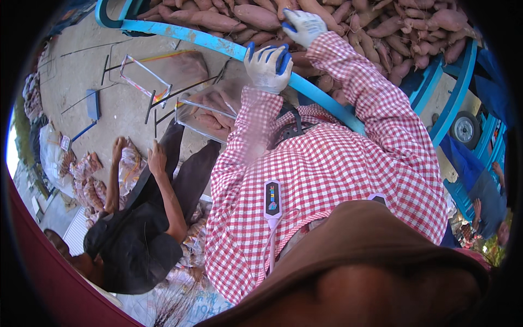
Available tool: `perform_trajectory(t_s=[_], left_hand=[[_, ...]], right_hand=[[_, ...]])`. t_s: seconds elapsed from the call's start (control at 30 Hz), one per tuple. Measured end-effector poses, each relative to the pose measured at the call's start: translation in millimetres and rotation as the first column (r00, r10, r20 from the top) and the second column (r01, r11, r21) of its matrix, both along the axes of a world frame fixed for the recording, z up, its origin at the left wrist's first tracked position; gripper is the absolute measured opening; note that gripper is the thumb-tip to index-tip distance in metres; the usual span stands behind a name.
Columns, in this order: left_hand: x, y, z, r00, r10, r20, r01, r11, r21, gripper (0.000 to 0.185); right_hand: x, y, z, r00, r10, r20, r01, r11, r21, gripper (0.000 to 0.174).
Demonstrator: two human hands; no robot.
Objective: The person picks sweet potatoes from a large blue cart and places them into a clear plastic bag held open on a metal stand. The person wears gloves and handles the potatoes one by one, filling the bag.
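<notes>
My left hand (268, 68), in a white glove with blue coating, is over the blue metal rail (196, 39) of the truck bed or cart. Its fingers are bent and apart, with nothing seen between them. Farther in, my right hand (305, 27), gloved alike, touches the heap of sweet potatoes (408, 30). Its fingertips meet the lower end of one sweet potato (285, 7); whether they grip it is hidden. Just left of my left forearm, a clear plastic bag (212, 116) with sweet potatoes inside hangs open from a dark metal frame.
Another open clear bag (175, 73) with a coloured rim stands on the concrete floor (77, 61). At left, a person in black (135, 241) works beside packed bags (88, 180). A blue stool (92, 104) lies farther off. A wheel (465, 130) and another person (488, 204) are at right.
</notes>
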State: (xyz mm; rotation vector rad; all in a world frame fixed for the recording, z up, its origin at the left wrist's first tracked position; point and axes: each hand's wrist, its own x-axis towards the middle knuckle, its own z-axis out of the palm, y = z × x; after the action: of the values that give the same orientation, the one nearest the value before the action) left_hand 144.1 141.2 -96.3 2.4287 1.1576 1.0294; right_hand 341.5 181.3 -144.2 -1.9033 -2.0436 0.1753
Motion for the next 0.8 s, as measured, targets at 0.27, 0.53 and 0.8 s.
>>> perform_trajectory(t_s=[0.27,0.53,0.8], left_hand=[[-10.8,-3.2,7.8,0.997,0.070,-0.033,-0.074,0.984,-0.159,0.039],[-8.3,-42.2,35.5,0.143,0.512,0.847,0.372,0.765,-0.526,0.088],[-151.5,-88.9,-65.3,0.143,0.801,0.582,0.039,0.583,-0.811,0.074]], right_hand=[[-79.9,54.1,41.9,0.986,-0.059,-0.154,0.060,0.998,0.003,0.056],[-42.1,-32.8,101.1,0.348,0.109,-0.931,-0.460,0.885,-0.068,0.056],[-50.2,-84.7,139.3,0.489,-0.098,-0.867,-0.308,0.910,-0.276,0.047]])
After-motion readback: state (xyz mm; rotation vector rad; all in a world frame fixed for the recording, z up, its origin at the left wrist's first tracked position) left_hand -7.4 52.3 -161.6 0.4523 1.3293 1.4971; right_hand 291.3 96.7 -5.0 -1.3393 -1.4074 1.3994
